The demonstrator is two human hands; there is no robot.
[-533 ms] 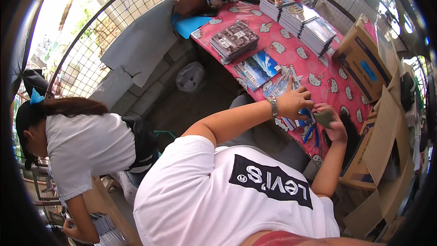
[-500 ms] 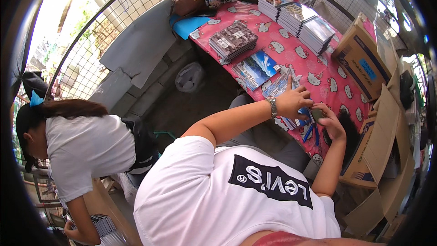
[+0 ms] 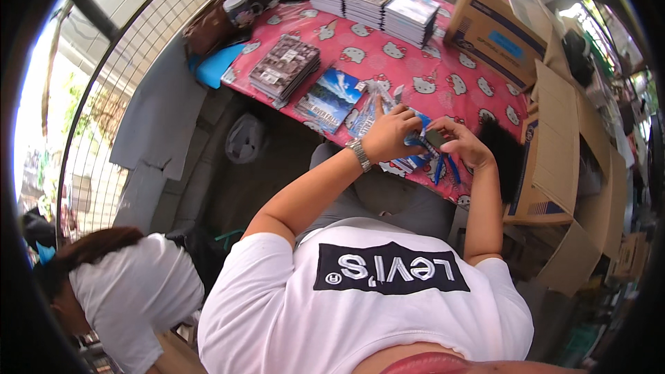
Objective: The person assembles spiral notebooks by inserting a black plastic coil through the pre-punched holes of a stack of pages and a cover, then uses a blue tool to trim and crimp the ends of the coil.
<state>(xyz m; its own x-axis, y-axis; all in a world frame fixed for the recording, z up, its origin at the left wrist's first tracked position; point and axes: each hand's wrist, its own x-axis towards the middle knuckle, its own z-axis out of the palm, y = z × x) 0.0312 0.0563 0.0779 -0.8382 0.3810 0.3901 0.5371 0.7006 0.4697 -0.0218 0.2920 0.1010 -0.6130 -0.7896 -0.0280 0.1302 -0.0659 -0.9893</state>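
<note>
You have two hands in the centre of the frame, above the table point(image 3: 374, 69) with its pink, printed cover. Your left hand point(image 3: 393, 135) is spread, with the index finger stretched out over one booklet in clear plastic point(image 3: 361, 122); whether these fingers grip anything, I cannot tell. Your right hand point(image 3: 471, 144) has its thumb and fingers closed on one small grey-green object point(image 3: 435, 138), which is just beside your left fingers. Below it, two slim blue sticks point(image 3: 454, 170) lie near the edge of the table.

At the upper centre of the frame you have three stacks of booklets point(image 3: 374, 3), side by side. To the left of centre there is one stack with brown-grey covers point(image 3: 284, 62), and beside it one blue-sky booklet point(image 3: 334, 97), which carries big white capitals along its lower part.

On the right side are two cardboard boxes point(image 3: 495, 28); the upper one bears a light-blue label point(image 3: 506, 44) with dark printing. Your white shirt point(image 3: 277, 325) has one black panel point(image 3: 391, 269) with white letters, seen upside down.
</note>
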